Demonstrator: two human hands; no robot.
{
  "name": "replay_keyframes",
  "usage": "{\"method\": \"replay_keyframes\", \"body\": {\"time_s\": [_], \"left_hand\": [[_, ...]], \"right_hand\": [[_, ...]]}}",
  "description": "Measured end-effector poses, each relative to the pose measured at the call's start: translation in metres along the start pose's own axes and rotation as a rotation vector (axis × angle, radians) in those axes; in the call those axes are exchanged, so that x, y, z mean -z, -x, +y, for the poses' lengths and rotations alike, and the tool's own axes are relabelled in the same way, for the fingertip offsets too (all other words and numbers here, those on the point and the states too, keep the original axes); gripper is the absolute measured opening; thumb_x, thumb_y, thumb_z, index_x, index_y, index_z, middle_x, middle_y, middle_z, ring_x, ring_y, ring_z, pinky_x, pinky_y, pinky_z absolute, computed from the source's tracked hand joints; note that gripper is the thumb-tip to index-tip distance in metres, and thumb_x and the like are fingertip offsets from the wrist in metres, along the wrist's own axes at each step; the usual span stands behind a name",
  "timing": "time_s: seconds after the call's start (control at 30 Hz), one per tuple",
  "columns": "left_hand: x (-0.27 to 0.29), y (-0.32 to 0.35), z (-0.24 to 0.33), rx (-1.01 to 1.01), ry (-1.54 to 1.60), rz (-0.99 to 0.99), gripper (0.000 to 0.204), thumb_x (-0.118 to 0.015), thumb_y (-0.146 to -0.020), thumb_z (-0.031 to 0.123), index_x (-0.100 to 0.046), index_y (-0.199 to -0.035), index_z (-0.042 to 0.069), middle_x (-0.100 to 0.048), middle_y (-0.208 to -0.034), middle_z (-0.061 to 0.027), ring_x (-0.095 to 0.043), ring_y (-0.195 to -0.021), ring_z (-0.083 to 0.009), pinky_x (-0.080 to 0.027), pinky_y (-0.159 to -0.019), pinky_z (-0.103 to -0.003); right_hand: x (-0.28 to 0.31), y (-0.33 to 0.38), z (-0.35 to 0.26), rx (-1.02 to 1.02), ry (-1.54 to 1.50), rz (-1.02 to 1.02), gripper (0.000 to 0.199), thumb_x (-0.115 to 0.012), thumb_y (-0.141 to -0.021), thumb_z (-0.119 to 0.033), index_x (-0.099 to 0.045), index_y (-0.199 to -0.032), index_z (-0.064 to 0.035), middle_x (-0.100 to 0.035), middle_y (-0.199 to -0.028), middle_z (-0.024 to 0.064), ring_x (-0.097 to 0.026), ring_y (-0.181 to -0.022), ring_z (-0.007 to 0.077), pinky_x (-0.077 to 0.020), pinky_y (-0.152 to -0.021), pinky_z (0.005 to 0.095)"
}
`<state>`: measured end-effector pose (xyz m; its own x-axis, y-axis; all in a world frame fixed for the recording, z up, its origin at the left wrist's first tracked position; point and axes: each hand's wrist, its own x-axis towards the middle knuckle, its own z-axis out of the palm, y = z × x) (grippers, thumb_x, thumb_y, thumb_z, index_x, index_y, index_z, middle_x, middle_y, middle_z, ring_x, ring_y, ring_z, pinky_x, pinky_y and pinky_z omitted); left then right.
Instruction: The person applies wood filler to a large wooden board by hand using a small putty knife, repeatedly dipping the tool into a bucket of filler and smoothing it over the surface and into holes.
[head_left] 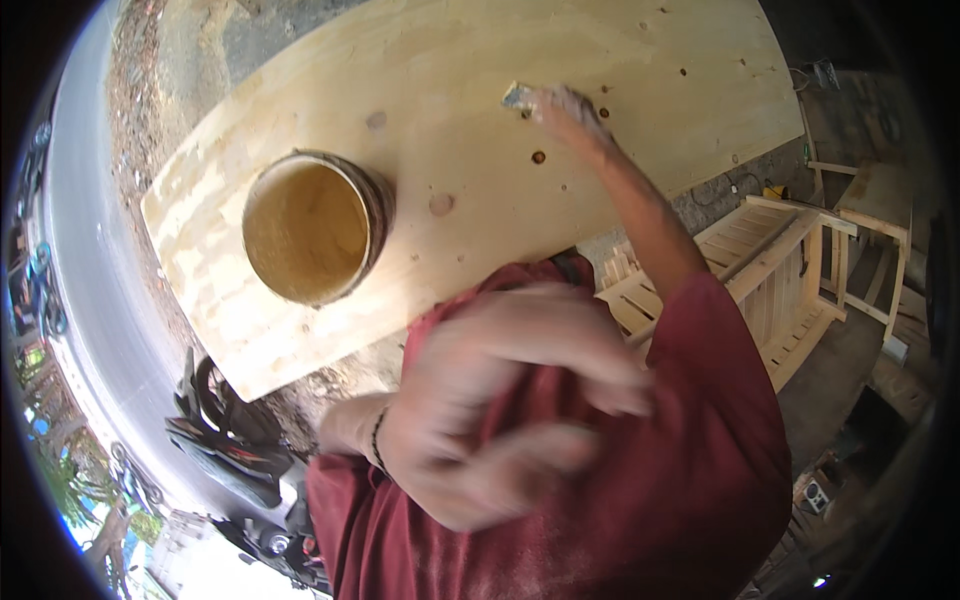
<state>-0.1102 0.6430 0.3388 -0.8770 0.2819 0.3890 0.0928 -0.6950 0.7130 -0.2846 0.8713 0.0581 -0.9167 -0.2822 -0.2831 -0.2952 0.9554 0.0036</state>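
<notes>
My right hand [563, 108] reaches out over a large pale wooden board [470, 160] with dark knots. Its fingers are closed on a small flat pad [517, 96], yellowish at the edge and grey-blue on its face, which rests on or just over the wood. Whitish dust coats those fingers. My left hand [490, 410] is raised in front of my red shirt, blurred by motion, with a dark bracelet at the wrist. A gap shows between its thumb and fingers, and nothing is seen in them. On the board's left part stands a round bucket [310, 230], yellowish inside.
Slatted wooden furniture frames [770, 270] stand beyond the board's right edge. To the lower left is a parked motorbike [235, 440], with a grey road [95, 230] running past. Bare dirt [170, 60] lies along the board's far left side.
</notes>
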Motion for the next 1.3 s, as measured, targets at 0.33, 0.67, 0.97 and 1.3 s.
{"method": "replay_keyframes", "body": {"time_s": [0.33,0.67,0.97,1.3], "left_hand": [[-0.063,-0.002,-0.004,0.155,0.345,-0.216,0.031,-0.052,-0.089,0.013,-0.052,-0.111,-0.01,-0.062,-0.09,-0.0169,-0.063,-0.075,-0.0234,-0.051,-0.071,-0.033],[0.02,0.01,-0.012,0.102,-1.052,-0.151,0.028,-0.059,-0.086,0.01,-0.058,-0.11,-0.004,-0.063,-0.105,-0.0179,-0.061,-0.094,-0.0321,-0.047,-0.085,-0.038],[0.232,0.134,0.025,0.186,-1.55,1.1,0.067,-0.058,-0.093,0.045,-0.036,-0.142,0.004,-0.045,-0.138,-0.0198,-0.049,-0.123,-0.0323,-0.041,-0.099,-0.047],[0.242,0.123,-0.007,0.198,-1.518,1.212,0.06,-0.048,-0.097,0.045,-0.046,-0.132,-0.004,-0.055,-0.118,-0.0213,-0.053,-0.109,-0.029,-0.04,-0.097,-0.04]], "right_hand": [[0.008,0.041,0.092,-0.193,-0.055,-0.279,0.034,-0.057,-0.084,-0.018,-0.069,-0.115,-0.0191,-0.066,-0.11,0.0182,-0.063,-0.102,0.0352,-0.0514,-0.088,0.0415],[-0.02,0.062,0.05,-0.341,-0.459,0.021,0.037,-0.066,-0.078,-0.024,-0.069,-0.113,-0.0139,-0.067,-0.108,0.0197,-0.064,-0.099,0.0349,-0.0512,-0.087,0.0411],[-0.1,0.057,0.136,-0.497,-0.359,0.286,0.036,-0.07,-0.075,-0.026,-0.068,-0.103,-0.004,-0.069,-0.1,0.0176,-0.063,-0.094,0.0364,-0.0501,-0.084,0.0439],[-0.099,0.079,0.159,-0.469,-0.391,0.181,0.032,-0.067,-0.079,-0.028,-0.064,-0.101,-0.0051,-0.065,-0.092,0.0243,-0.066,-0.088,0.0387,-0.0555,-0.075,0.0451]]}}
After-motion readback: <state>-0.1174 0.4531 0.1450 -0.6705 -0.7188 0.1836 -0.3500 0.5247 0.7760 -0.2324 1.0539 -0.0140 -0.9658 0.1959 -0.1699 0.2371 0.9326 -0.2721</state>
